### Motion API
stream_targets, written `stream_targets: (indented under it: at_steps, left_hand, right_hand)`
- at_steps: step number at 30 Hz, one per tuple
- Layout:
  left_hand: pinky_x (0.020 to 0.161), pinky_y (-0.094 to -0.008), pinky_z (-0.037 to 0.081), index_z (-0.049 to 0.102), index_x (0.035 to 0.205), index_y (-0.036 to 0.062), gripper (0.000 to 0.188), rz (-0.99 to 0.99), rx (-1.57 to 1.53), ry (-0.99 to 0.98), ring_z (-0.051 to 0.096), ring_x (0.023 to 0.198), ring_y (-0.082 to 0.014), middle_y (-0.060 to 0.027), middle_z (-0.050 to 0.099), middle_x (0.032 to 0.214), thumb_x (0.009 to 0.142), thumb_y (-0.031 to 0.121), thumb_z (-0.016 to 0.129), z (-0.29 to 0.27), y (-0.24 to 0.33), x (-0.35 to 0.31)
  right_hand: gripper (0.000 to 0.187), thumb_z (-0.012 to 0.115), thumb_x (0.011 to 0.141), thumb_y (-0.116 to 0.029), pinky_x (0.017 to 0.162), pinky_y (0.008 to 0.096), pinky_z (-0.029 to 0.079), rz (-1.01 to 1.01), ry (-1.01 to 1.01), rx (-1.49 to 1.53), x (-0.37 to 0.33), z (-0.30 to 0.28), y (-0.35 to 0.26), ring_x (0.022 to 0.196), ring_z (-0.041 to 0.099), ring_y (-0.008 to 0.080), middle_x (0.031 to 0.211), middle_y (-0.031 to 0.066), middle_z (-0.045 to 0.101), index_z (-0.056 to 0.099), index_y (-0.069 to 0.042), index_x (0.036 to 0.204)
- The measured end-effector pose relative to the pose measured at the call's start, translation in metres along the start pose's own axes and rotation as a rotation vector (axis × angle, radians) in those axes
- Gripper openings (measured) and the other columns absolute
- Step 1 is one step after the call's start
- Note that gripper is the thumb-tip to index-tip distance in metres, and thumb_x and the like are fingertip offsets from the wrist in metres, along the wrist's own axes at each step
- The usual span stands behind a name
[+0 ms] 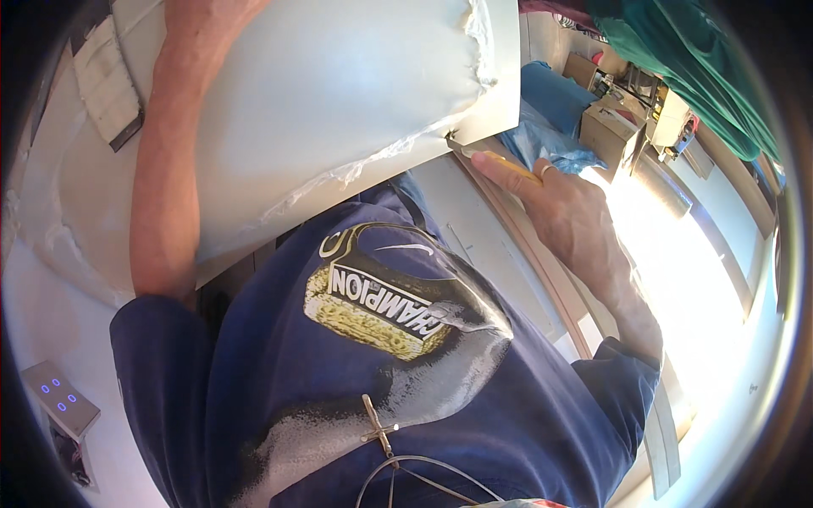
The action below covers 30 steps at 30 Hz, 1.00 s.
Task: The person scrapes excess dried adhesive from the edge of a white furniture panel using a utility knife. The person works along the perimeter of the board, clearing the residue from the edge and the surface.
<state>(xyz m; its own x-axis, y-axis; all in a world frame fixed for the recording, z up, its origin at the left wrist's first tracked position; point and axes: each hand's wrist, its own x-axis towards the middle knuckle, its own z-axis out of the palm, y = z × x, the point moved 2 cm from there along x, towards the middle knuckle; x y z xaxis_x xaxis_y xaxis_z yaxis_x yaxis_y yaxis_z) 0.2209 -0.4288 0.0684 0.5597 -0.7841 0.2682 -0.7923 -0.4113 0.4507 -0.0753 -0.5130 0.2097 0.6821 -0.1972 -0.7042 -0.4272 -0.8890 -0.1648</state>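
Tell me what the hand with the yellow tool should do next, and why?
I think the right hand should perhaps ease the yellow-handled tool a little way along the edge of the pale panel. Its metal tip is right at that edge, near a corner, and ragged whitish material runs along that side, so a slow, gentle move seems sensible.

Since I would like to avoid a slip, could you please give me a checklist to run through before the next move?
1. Right hand gripping the yellow-handled tool: ok.
2. Tool's tip at the white panel: ok, it appears to meet the edge near a corner.
3. Left hand away from the tip: ok, well apart, at the top of the view.
4. Left hand's hold on the panel: cannot tell, fingers out of frame.
5. Panel border smooth: not ok, a ragged strip runs along it.
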Motion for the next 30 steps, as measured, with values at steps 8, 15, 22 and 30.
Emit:
stream_targets:
  at_steps: [8, 15, 22, 30]
  left_hand:
    - [0.102, -0.0485, 0.046, 0.061, 0.124, 0.0069, 0.028, 0.066, 0.005, 0.045, 0.061, 0.115, -0.0316, -0.0135, 0.067, 0.12, 0.098, 0.017, 0.065, 0.0, -0.005, -0.002]
    - [0.103, -0.0494, 0.045, 0.062, 0.123, 0.0065, 0.027, 0.075, 0.028, 0.056, 0.061, 0.116, -0.0319, -0.0137, 0.067, 0.12, 0.098, 0.017, 0.065, -0.004, -0.004, -0.006]
    - [0.102, -0.0481, 0.046, 0.062, 0.121, 0.0057, 0.026, 0.041, -0.002, 0.045, 0.062, 0.114, -0.0324, -0.0144, 0.068, 0.118, 0.097, 0.015, 0.066, -0.002, 0.002, -0.012]
    - [0.099, -0.0483, 0.047, 0.061, 0.12, 0.0048, 0.026, 0.104, 0.041, 0.066, 0.063, 0.112, -0.0328, -0.0152, 0.068, 0.117, 0.096, 0.013, 0.066, 0.001, 0.01, -0.008]
  right_hand:
    - [0.052, 0.071, 0.092, -0.028, 0.058, 0.0421, 0.054, 0.05, -0.051, 0.061, 0.001, 0.001, -0.001, 0.066, 0.069, 0.0319, 0.075, 0.0163, 0.058, 0.062, -0.03, 0.144]
    - [0.055, 0.071, 0.091, -0.027, 0.057, 0.0418, 0.052, 0.004, -0.014, 0.064, 0.002, 0.004, -0.005, 0.062, 0.064, 0.0292, 0.075, 0.0151, 0.057, 0.061, -0.029, 0.145]
    - [0.063, 0.055, 0.092, 0.003, 0.053, 0.0411, 0.047, -0.1, 0.067, -0.11, 0.003, 0.009, -0.006, 0.055, 0.056, 0.0283, 0.068, 0.0108, 0.053, 0.061, -0.032, 0.144]
    - [0.063, 0.057, 0.094, 0.0, 0.066, 0.046, 0.052, 0.072, -0.179, -0.053, 0.01, -0.009, 0.005, 0.07, 0.065, 0.0354, 0.078, 0.0148, 0.058, 0.058, -0.034, 0.146]
